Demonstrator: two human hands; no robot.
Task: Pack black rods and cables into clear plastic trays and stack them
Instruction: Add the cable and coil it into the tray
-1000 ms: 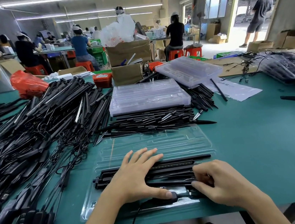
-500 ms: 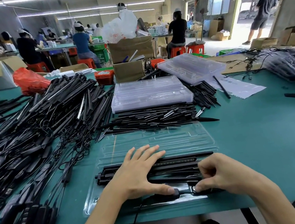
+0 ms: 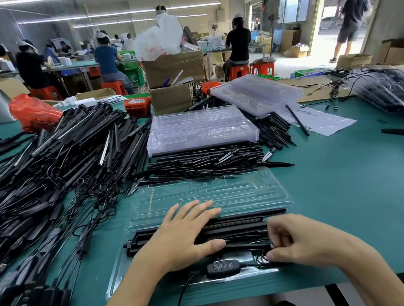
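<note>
A clear plastic tray point(image 3: 226, 193) lies open on the green table in front of me. Black rods point(image 3: 245, 223) fill its near slots. My left hand point(image 3: 183, 236) rests flat on the rods with fingers spread, thumb lying along their near side. A black cable with a button controller point(image 3: 222, 268) lies in the tray's nearest channel. My right hand point(image 3: 298, 240) pinches the coiled cable just right of the controller, fingers curled. The cable's loose end runs off the table edge toward me.
A stack of clear trays point(image 3: 200, 130) sits behind a heap of short black spikes point(image 3: 204, 162). A large tangle of rods and cables point(image 3: 41, 177) covers the left. More trays point(image 3: 257, 94) and packed trays point(image 3: 392, 94) lie right. People work at far tables.
My left thumb has lifted off the controller, which now shows in full. My right hand has shifted slightly right along the cable. The left fingers stay on the rods.
</note>
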